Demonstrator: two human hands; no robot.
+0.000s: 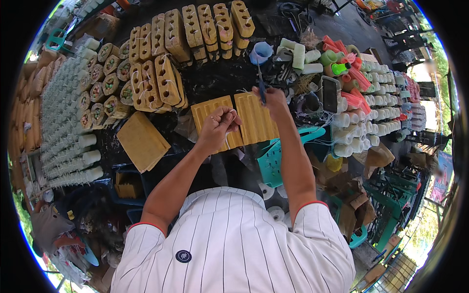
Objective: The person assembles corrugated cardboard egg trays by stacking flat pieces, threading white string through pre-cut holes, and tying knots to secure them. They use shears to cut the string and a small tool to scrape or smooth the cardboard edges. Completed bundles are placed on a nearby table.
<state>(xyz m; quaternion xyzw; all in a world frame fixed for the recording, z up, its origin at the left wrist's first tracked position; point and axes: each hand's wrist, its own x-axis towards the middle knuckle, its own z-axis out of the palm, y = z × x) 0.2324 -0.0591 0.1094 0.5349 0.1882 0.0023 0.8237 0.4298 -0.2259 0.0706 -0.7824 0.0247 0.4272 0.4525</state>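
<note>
- Left hand (220, 123): curled above the left slab (202, 110), thumb and fingers drawn together on what looks like a white string (233, 113). How firm the pinch is, I cannot tell from where I stand.
- Right hand (274, 101): above the far part of the right slab (256, 119), fingers closed about the handles of the scissors (262, 90). The blades point away from the person, toward the blue cup (261, 52); whether they are parted is too small to tell.
- String: probably light and limp, with no stiffness of its own. It should be taken near its end, between thumb and forefinger, and drawn taut if it is to stay straight.
- Scissors: likely stiff, modest in weight and easy to steer – best held by the loops, with fingertips clear of the blades.
- Slabs: two yellow, grooved pieces lying flat side by side, a narrow dark gap between them. They look rigid, perhaps smooth and a little slick; opposite outer edges would give the surest hold, and a corner might chip if dropped.
- Surroundings: holed yellow blocks (176, 36) stand beyond the slabs, some with white cord about them; a plain yellow sheet (142, 141) lies to the left, a green chair (270, 163) near the right slab.
</note>
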